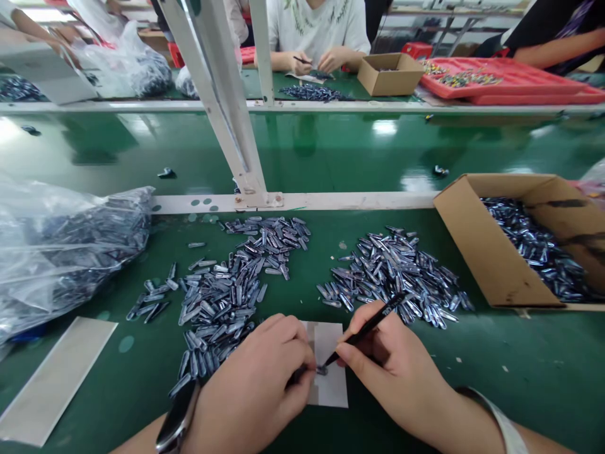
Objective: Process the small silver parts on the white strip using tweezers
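My left hand [258, 378] is closed, its thumb and fingertips pinching a small dark glossy part [322, 370] that is mostly hidden by the fingers. Black tweezers [368, 326] are gripped in my right hand [394, 372], pointing down and left with the tip at that part. Both hands meet over a white card [331, 366] with a grey strip along its left side. Beyond my left hand spreads a pile of slim blue-grey shell pieces [227, 290]. Another pile of similar glossy pieces [397, 274] lies beyond my right hand.
A clear plastic bag of pieces [70, 252] bulges at the left, above a pale card strip [57, 381]. At the right stands a cardboard box [501, 252] of pieces. A white metal post [227, 113] rises from the rail. Across the green belt [331, 151], a person [316, 31] works.
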`<state>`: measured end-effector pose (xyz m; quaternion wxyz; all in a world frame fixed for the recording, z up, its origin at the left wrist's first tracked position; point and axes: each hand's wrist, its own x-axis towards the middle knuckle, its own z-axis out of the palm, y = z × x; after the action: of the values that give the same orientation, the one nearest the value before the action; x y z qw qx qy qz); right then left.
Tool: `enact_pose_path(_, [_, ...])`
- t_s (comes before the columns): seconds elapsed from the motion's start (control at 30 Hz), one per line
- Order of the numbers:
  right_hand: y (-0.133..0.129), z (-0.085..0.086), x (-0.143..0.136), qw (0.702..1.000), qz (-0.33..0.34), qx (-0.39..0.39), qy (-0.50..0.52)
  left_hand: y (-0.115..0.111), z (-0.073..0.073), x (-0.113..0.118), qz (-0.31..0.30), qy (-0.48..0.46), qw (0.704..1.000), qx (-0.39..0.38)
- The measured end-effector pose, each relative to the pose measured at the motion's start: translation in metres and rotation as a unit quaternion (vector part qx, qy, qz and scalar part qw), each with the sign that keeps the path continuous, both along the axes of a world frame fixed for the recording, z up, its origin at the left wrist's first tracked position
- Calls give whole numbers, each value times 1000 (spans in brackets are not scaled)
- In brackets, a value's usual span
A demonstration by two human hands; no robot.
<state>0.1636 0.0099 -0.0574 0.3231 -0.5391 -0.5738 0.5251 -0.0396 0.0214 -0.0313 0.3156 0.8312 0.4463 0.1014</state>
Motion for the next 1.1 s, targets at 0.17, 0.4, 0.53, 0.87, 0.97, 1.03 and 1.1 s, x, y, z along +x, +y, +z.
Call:
enact_pose_path(0.17, [-1,0,1,1000,6,3,6,1,1,-3,-62,19,997,45])
enact_pose_path(0.4, [-1,2,5,998,31,-8,55,0,3,-2,-105,89,987,86])
enact_pose_path(0.53, [-3,1,5,998,24,18,48,-2,2,0,-120,121,981,94])
enact_pose_path(0.87, [16,18,18,968,-151,200,29,21,1,-16,-1,103,974,201])
enact_pose_path(0.97, [25,28,28,940,-241,237,34,38,-2,-24,66,150,951,261])
enact_pose_path(1.03, [26,30,29,935,-246,248,52,45,-3,-25,78,186,939,280])
enact_pose_path(1.1, [22,28,26,944,-210,245,73,48,-3,-23,78,205,934,283])
